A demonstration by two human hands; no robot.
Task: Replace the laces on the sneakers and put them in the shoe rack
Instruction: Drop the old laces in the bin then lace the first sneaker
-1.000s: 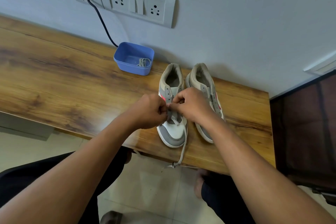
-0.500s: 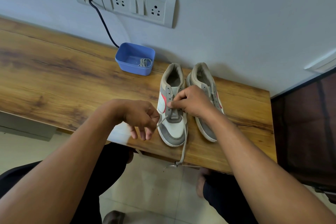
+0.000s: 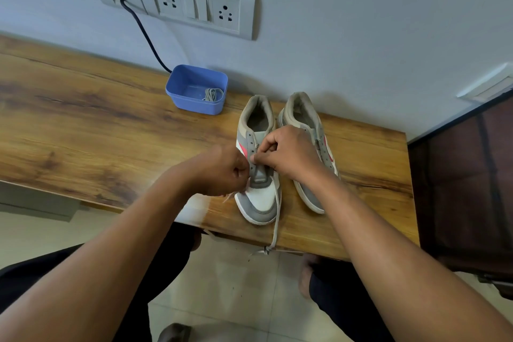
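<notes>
Two grey-and-white sneakers with pink stripes stand side by side on the wooden table (image 3: 83,125), toes toward me. My left hand (image 3: 222,172) has its fingers curled at the left side of the left sneaker (image 3: 259,197), pinching the grey lace by the eyelets. My right hand (image 3: 286,153) pinches the lace at the tongue of the same shoe and partly hides the right sneaker (image 3: 311,125). One lace end (image 3: 274,228) trails over the toe and hangs off the table's front edge.
A blue plastic tub (image 3: 194,91) with a coiled grey lace (image 3: 212,94) stands at the back by the wall. A dark cable (image 3: 144,33) runs from the wall socket panel (image 3: 194,5). A dark brown cabinet (image 3: 466,189) stands right of the table.
My left hand pulled away to the lower left with the lace, then came back to the left sneaker's eyelets. My right hand stayed on the tongue.
</notes>
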